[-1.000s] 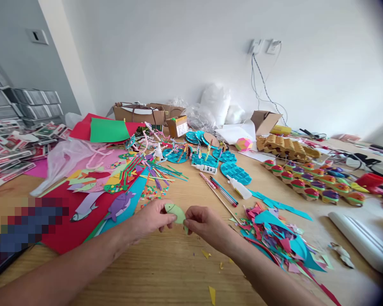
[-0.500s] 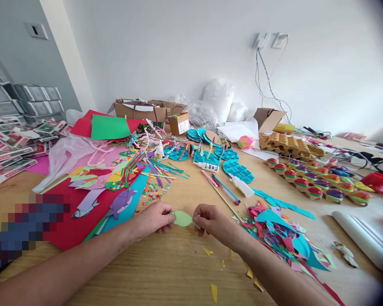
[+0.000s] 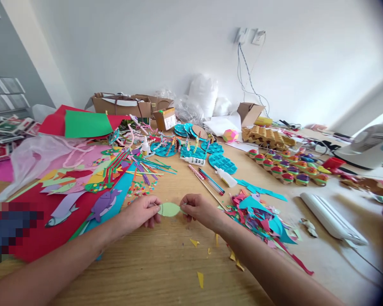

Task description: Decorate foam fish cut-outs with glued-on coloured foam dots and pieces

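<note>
A light green paper fish cutout (image 3: 170, 209) is stretched between my two hands, just above the wooden table (image 3: 153, 259). My left hand (image 3: 147, 210) pinches its left end, where a dark curved line shows. At the opposite end, my right hand (image 3: 194, 208) pinches the tip; the fingers cover that part. Left of my hands lie a purple paper whale (image 3: 104, 205) and other paper fish on a red sheet (image 3: 35, 238). A heap of colourful paper scraps (image 3: 258, 212) sits beyond my right forearm.
Behind my hands lie pens (image 3: 212, 180), a white glue bottle (image 3: 226, 177) and blue woven plates (image 3: 222, 163). Painted egg-carton cups (image 3: 287, 169) stand at the right, near a white laminator-like device (image 3: 332, 216). Yellow scraps (image 3: 200, 279) are scattered in front. Cardboard boxes (image 3: 121, 104) line the wall.
My head view has turned to the right, so the scene sits further left. Both hands still hold the green paper fish, which now shows slightly more of its left end.
</note>
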Action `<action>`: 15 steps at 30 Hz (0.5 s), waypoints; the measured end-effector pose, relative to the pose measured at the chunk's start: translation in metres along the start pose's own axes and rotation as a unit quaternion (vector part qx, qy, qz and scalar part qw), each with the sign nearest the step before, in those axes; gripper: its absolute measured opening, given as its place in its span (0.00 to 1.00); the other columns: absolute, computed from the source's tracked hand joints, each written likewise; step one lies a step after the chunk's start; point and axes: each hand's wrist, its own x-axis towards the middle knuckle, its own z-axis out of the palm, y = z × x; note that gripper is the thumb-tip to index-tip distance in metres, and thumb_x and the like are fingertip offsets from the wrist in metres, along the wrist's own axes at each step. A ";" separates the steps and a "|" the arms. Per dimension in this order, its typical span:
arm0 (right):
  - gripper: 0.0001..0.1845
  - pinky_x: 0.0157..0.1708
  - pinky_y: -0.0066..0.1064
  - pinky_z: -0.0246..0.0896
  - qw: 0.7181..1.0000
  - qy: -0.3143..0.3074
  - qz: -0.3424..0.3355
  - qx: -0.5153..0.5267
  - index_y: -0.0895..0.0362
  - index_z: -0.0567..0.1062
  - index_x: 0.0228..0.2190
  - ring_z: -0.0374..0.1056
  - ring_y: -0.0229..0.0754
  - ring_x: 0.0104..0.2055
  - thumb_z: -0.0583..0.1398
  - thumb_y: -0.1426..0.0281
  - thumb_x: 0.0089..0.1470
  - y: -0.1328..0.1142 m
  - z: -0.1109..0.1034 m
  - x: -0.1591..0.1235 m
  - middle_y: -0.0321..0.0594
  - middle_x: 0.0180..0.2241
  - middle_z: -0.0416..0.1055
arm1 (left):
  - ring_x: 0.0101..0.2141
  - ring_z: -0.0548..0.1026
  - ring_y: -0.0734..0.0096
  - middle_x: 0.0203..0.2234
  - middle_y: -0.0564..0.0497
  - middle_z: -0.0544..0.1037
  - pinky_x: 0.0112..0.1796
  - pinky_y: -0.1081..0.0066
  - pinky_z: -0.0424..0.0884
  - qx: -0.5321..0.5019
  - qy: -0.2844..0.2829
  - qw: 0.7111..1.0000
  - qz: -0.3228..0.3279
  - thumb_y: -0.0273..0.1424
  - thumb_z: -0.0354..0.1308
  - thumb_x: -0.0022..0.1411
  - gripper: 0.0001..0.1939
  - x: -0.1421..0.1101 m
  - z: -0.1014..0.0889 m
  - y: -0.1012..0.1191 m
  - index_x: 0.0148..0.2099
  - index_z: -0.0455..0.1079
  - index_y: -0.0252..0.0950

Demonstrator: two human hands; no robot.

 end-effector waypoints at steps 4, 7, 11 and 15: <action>0.08 0.19 0.20 0.52 0.999 0.011 -0.003 -0.044 0.59 0.70 0.27 0.62 0.31 0.20 0.52 0.75 0.46 0.007 -0.003 0.006 0.33 0.18 0.67 | 0.18 0.68 0.75 0.18 0.55 0.71 0.17 0.77 0.58 0.042 0.019 0.999 0.013 0.38 0.48 0.51 0.12 0.001 -0.005 0.000 0.35 0.62 0.36; 0.09 0.19 0.22 0.52 0.995 0.020 -0.006 -0.096 0.59 0.72 0.27 0.61 0.32 0.20 0.52 0.75 0.45 0.010 -0.005 0.008 0.34 0.19 0.68 | 0.19 0.69 0.73 0.17 0.56 0.70 0.20 0.75 0.62 0.121 0.065 0.990 0.039 0.35 0.48 0.54 0.10 0.001 -0.010 0.001 0.36 0.63 0.37; 0.10 0.21 0.23 0.50 0.983 0.039 -0.010 -0.179 0.59 0.74 0.26 0.61 0.33 0.22 0.53 0.76 0.44 0.009 -0.007 0.009 0.35 0.20 0.69 | 0.29 0.72 0.68 0.27 0.52 0.75 0.31 0.70 0.67 0.280 0.091 0.946 0.133 0.28 0.46 0.56 0.09 -0.002 -0.006 0.001 0.35 0.68 0.39; 0.10 0.26 0.27 0.52 0.965 0.061 -0.017 -0.254 0.59 0.74 0.29 0.65 0.39 0.28 0.53 0.74 0.46 0.004 -0.008 0.007 0.40 0.26 0.72 | 0.39 0.71 0.64 0.36 0.47 0.75 0.41 0.66 0.66 0.405 0.062 0.879 0.242 0.22 0.42 0.57 0.16 -0.007 0.009 -0.003 0.37 0.70 0.37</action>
